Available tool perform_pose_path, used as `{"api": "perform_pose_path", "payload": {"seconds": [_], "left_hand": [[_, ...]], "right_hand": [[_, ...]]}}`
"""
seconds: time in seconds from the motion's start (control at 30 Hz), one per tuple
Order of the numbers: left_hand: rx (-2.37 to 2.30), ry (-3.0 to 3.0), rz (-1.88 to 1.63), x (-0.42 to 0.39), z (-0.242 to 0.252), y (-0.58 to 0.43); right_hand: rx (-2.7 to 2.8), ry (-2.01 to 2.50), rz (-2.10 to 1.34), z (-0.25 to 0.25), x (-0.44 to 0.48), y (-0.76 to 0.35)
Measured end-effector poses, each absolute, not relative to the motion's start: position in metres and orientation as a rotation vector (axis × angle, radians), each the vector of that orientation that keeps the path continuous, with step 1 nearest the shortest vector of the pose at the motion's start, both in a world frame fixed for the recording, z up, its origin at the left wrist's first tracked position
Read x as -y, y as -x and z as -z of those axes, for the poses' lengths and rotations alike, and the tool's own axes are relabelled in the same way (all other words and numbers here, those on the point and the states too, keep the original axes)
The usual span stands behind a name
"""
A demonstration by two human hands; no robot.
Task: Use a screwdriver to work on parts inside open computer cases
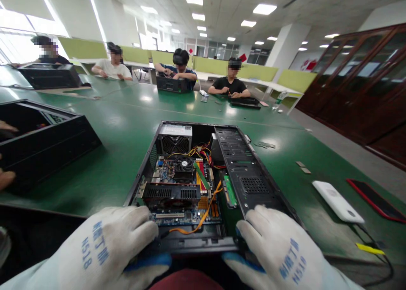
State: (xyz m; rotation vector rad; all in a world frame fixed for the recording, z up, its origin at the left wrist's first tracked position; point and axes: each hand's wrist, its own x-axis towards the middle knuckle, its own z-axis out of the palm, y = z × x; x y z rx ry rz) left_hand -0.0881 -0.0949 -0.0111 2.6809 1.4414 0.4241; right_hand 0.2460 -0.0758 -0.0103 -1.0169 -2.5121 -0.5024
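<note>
An opened black computer case [253, 167] lies flat in front of me, inner parts facing up. My left hand [117, 239], in a white glove with blue palm, is closed on its near left corner, thumb under the edge. My gloved right hand [275, 243] grips the near right corner the same way. Inside are a power supply [175, 142], a CPU fan [184, 164], a graphics card [171, 192] and a motherboard [190, 216]. A green memory stick [201, 175] lies slanted across the memory slots. An orange cable [206, 214] curves over the board beside a green circuit board [230, 190].
On the green table [120, 133], a white power bank [338, 201] with a cable and a red-edged phone [377, 199] lie right. Small metal plates [303, 167] are nearby. Another case [47, 146] stands left, with someone's hand [6, 173] beside it. Several people work across the table.
</note>
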Motion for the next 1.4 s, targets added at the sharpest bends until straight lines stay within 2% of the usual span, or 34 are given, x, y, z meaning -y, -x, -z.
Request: {"api": "perform_pose_path", "payload": {"seconds": [0.23,0.4,0.57,0.7,0.83,0.93,1.07,1.4], "left_hand": [[-1.563,-2.557,-0.584,0.062,-0.006,0.078],[-1.662,-2.626,-0.644,0.015,-0.020,0.062],[-1.713,-2.812,-0.285,-0.048,-0.029,0.044],[-1.931,-2.629,-0.506,-0.079,-0.014,0.035],[-2.111,-2.359,-0.770,-0.091,0.006,0.035],[-2.107,-2.401,-0.845,-0.092,0.012,0.036],[-2.008,-2.512,-0.806,-0.089,0.011,0.036],[-1.978,-2.413,-0.825,-0.087,0.007,0.036]], "right_hand": [[2.676,0.948,0.336,-0.030,0.049,-0.239],[2.748,1.208,0.381,-0.053,-0.022,-0.200],[3.015,1.215,0.264,-0.033,-0.097,-0.138],[3.195,1.300,0.083,-0.004,-0.124,-0.107],[3.258,1.277,0.168,0.015,-0.137,-0.096],[3.278,1.300,0.118,0.021,-0.141,-0.096],[3.265,1.289,0.023,0.020,-0.139,-0.098],[3.135,1.298,0.195,-0.023,-0.135,-0.127]]}}
